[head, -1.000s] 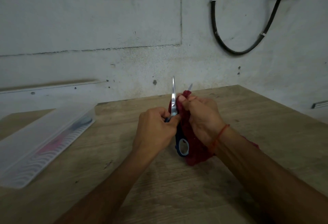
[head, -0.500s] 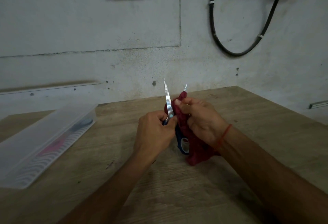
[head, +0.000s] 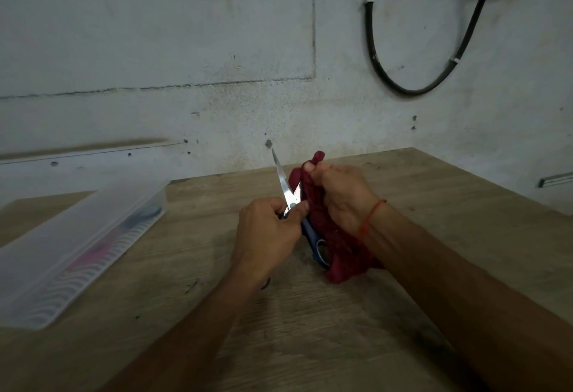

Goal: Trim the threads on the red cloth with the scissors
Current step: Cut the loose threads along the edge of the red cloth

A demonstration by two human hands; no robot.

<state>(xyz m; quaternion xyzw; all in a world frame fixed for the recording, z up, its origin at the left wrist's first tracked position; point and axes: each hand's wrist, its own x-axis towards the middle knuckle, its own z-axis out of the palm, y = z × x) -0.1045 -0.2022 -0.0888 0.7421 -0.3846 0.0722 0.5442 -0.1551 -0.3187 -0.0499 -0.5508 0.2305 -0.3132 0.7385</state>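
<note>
A: Trimming looks underway: the right hand (head: 344, 196) is pinching the red cloth (head: 338, 246) up off the wooden surface (head: 310, 329), and the left hand (head: 269, 233) is gripping the scissors (head: 286, 187), blades parted beside it.

B: Next they're needing a stray thread between those blades; I'm seeing none clearly.

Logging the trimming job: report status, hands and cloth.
Left hand shut on scissors, blades up. Right hand shut on red cloth, bunched beside the blades. Nothing in the way on the table.
</note>
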